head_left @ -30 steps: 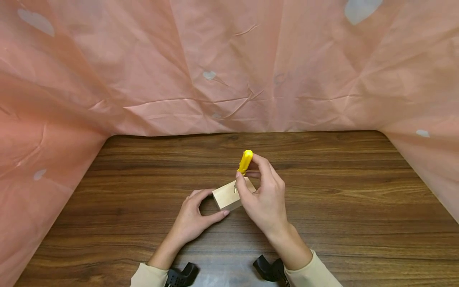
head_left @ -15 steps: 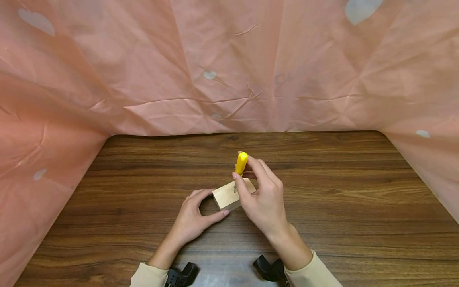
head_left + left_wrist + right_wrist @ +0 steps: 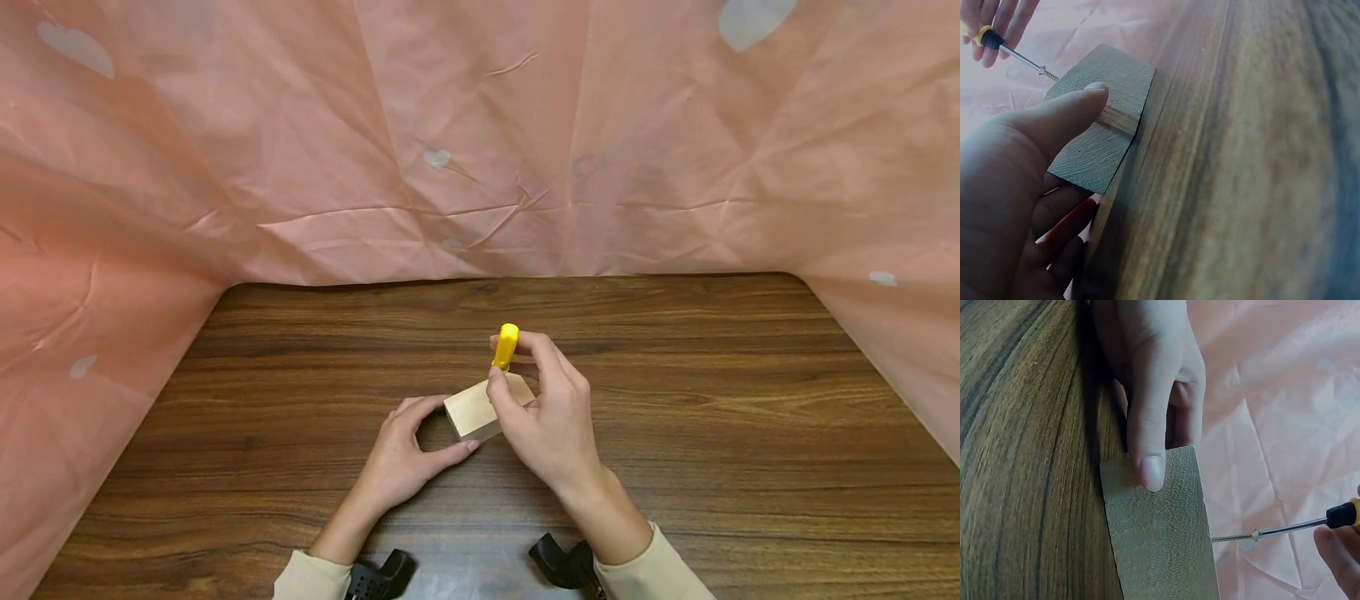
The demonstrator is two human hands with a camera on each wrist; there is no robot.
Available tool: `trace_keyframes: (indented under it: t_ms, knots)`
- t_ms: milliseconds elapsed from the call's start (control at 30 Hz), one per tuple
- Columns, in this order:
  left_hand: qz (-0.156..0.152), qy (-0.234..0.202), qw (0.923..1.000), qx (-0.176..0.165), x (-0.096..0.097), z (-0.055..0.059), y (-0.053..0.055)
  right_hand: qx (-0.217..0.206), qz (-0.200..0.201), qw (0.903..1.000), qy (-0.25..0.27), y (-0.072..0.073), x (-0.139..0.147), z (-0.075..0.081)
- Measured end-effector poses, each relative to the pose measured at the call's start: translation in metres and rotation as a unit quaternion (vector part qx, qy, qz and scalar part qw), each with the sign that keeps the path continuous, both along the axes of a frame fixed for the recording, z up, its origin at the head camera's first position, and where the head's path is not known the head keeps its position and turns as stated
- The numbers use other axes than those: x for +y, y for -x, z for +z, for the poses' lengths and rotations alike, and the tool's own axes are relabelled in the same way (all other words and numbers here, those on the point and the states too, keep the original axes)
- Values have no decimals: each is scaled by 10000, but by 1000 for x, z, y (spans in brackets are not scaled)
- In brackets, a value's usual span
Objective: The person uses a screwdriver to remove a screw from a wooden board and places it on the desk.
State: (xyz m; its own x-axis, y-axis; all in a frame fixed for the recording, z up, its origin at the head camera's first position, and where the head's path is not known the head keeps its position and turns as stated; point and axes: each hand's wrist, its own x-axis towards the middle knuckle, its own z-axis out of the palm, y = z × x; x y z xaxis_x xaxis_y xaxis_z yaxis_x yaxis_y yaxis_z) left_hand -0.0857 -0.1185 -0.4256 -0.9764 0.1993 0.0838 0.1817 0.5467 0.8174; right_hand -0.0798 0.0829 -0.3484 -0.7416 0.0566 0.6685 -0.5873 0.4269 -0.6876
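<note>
A pale wooden block [image 3: 472, 410] rests on the table, with my left hand [image 3: 401, 462] gripping its left end between thumb and fingers. My right hand [image 3: 551, 417] pinches the yellow handle of a screwdriver [image 3: 507, 343] in its fingertips, above the block. In the right wrist view a brass-coloured screw [image 3: 1233, 538] stands out from the block's top face, much of its thread showing. The screwdriver's metal shaft [image 3: 1291, 527] meets the screw's head there, roughly in line with it. From the head view, the right thumb and fingers hide the screw.
A brown wood-grain table [image 3: 712, 400] spreads around both hands. Pink cloth [image 3: 480, 150] with pale hearts hangs behind it and along both sides. Black wrist devices [image 3: 382, 575] sit by both sleeves at the near edge.
The screwdriver's handle has shifted left, then slightly lower, and leans less. The right fingers have turned around it. My left hand and the block stay in place.
</note>
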Motion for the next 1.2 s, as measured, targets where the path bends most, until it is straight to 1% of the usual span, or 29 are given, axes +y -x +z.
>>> trace_keyframes:
  t_ms: [133,200,267,367,600,733,900,1033,1200]
  knots:
    - [-5,0,10000,79,0,-1,0,-335,-17,9994,-88,-2,0,1]
    - [0,-3,10000,94,0,-1,0,-489,37,9986,-173,-2,0,1]
    - [8,10,10000,74,0,-1,0,-551,73,9981,-250,-2,0,2]
    - [19,14,10000,-2,0,0,0,-425,139,9986,-274,-1,0,2]
    - [34,49,10000,-69,0,1,-1,-50,143,9997,-183,2,1,0]
    - [35,47,9999,-82,0,1,0,-56,182,9998,10,2,0,0]
    - [30,64,10000,14,0,-1,0,-123,111,9998,142,1,0,1]
    - [27,47,10000,41,0,-1,0,-99,24,9999,92,1,0,0]
    - [42,76,9999,66,0,-1,0,-34,-221,9997,-41,1,-1,0]
